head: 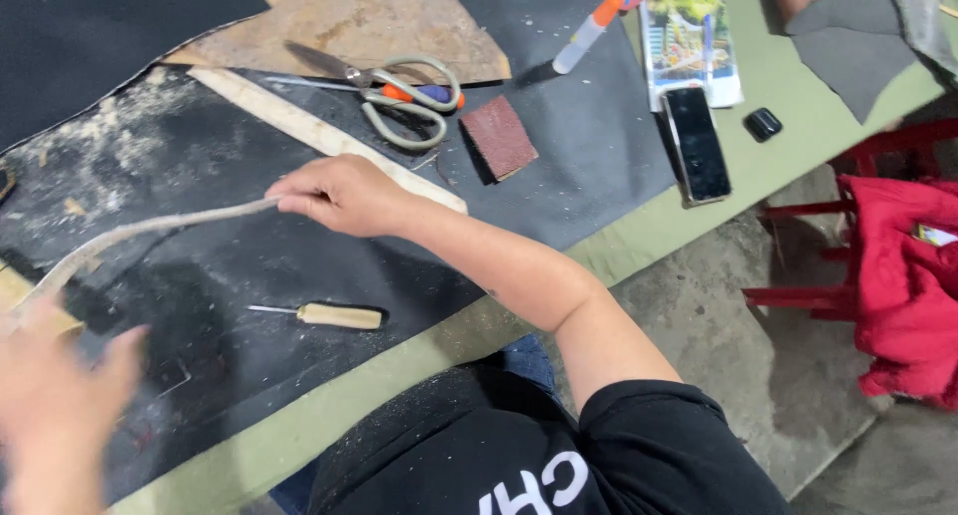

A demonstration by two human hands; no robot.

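I am pinching one end of a long grey strip (150,231) in my right hand (339,194), grip closed on it, above the black sheet (559,166) covering the worktop (798,116). The strip is curving leftward toward my left hand (60,405), which is blurred, so I cannot tell its grip. An awl with a wooden handle (334,316) is lying just below, scissors (399,91) and a sanding block (499,136) beyond.

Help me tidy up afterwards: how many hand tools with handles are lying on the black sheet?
2: scissors at the top near the brown sanding block, and a wooden-handled awl below the right hand. Others may be hidden outside the view.
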